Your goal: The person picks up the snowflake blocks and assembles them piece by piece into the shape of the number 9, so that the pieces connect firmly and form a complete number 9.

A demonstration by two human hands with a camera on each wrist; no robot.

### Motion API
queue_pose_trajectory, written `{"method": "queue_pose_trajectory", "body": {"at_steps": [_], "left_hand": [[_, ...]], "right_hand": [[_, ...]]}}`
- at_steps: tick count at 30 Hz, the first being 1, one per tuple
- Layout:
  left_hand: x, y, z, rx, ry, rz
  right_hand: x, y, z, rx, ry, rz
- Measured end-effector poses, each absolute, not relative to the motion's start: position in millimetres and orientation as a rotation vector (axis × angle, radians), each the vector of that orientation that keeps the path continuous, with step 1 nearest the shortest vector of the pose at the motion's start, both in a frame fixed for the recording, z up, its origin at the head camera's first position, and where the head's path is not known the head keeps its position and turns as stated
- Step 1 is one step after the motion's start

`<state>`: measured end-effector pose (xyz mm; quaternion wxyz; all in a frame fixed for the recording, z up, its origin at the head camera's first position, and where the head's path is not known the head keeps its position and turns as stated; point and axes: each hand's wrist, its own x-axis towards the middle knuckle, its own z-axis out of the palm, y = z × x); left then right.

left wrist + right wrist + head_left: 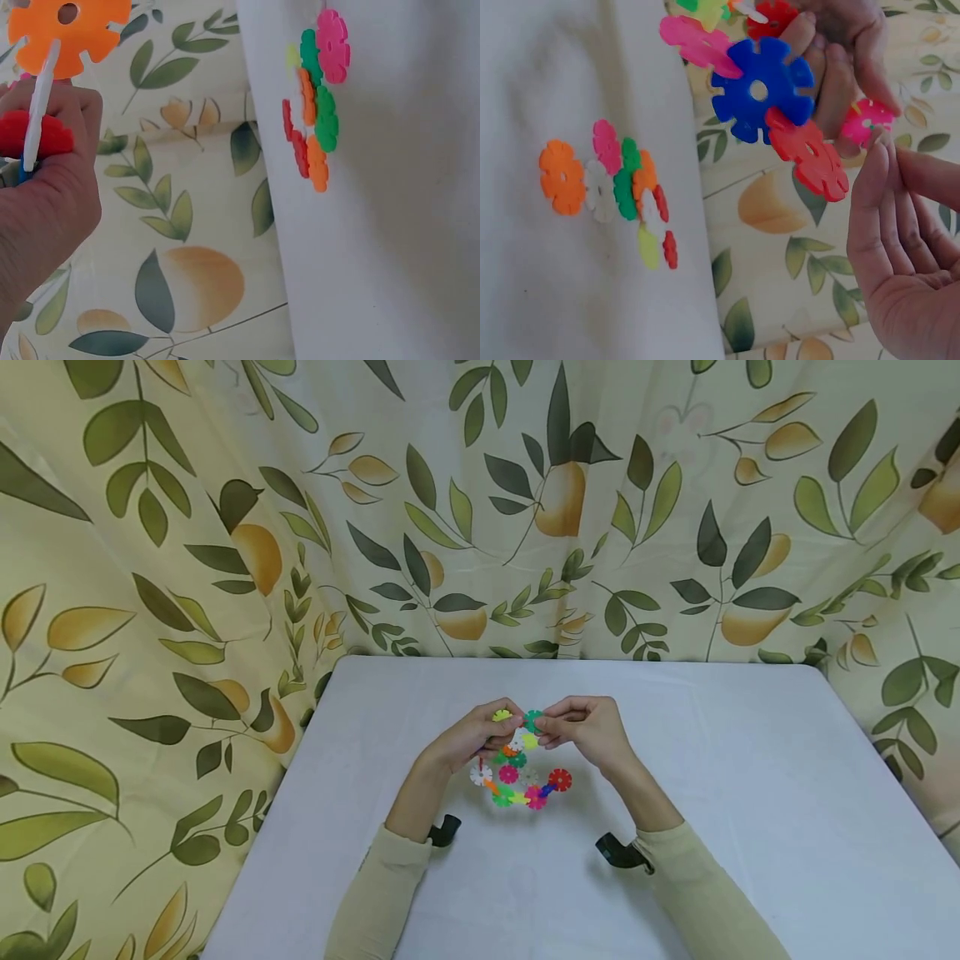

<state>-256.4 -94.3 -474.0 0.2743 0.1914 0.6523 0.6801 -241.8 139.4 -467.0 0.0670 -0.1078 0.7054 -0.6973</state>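
Spreading widest, the white table [735, 760] is lying below. The left hand [471, 735], fingers curled, is gripping a disc chain [536, 799] that is hanging nearer; the right hand [598, 727], fingertips drawn together, is pinching a green disc [532, 718]. Loose discs [562, 178] are resting on the tabletop.

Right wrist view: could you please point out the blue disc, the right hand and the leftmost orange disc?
Blue disc [753, 112]: right wrist view, face just below the hole.
Right hand [904, 266]: right wrist view, near where fingers meet palm.
Leftmost orange disc [561, 195]: right wrist view, face just below the hole.
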Motion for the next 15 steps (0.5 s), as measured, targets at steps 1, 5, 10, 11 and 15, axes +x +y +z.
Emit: {"method": "queue_pose_trajectory", "body": {"at_steps": [1,5,10,11,15], "left_hand": [[-256,-94,-474,0.519,1.749,1.831],[-257,-95,-473,0.514,1.722,1.858],[-257,-102,-471,0.471,1.776,1.846],[-257,-104,-470,0.469,1.792,1.839],[-258,-105,-469,0.488,1.803,1.847]], "right_hand": [[-242,139,-467,-0.332,2.126,-2.102],[-244,137,-466,-0.341,2.126,-2.106],[-247,136,-466,-0.375,2.112,-2.072],[-248,137,-467,-0.394,2.121,-2.057],[-256,141,-472,-0.437,2.217,-1.982]]}}
